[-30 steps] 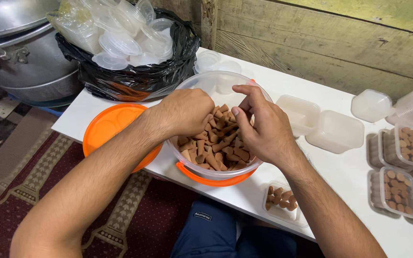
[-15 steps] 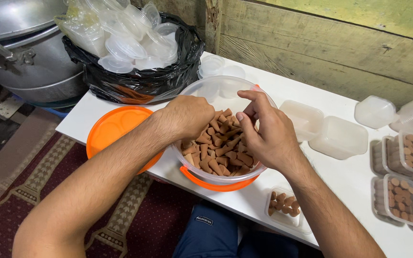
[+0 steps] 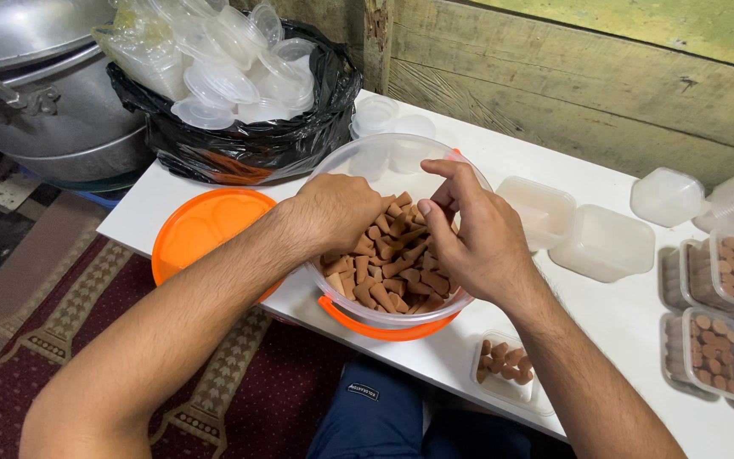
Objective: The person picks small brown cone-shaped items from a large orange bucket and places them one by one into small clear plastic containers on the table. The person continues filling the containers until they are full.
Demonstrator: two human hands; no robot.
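A clear round tub (image 3: 367, 161) with an orange handle sits at the table's near edge, holding several brown cone-shaped pieces (image 3: 397, 272). My left hand (image 3: 333, 212) reaches into the tub from the left, fingers curled down among the cones; what it grips is hidden. My right hand (image 3: 469, 234) is over the tub's right side, its fingertips pinched together above the pile. A small clear box (image 3: 507, 374) with a few cones lies just right of the tub, near my right forearm.
An orange lid (image 3: 201, 229) lies left of the tub. A black bag (image 3: 248, 144) of clear lids stands behind, beside big metal pots (image 3: 36, 93). Empty clear boxes (image 3: 605, 242) and filled boxes (image 3: 715, 340) of cones sit at right on the white table (image 3: 639, 323).
Both hands stay in the tub. My right hand's fingers have lifted and drawn together above the cones. The view has shifted slightly.
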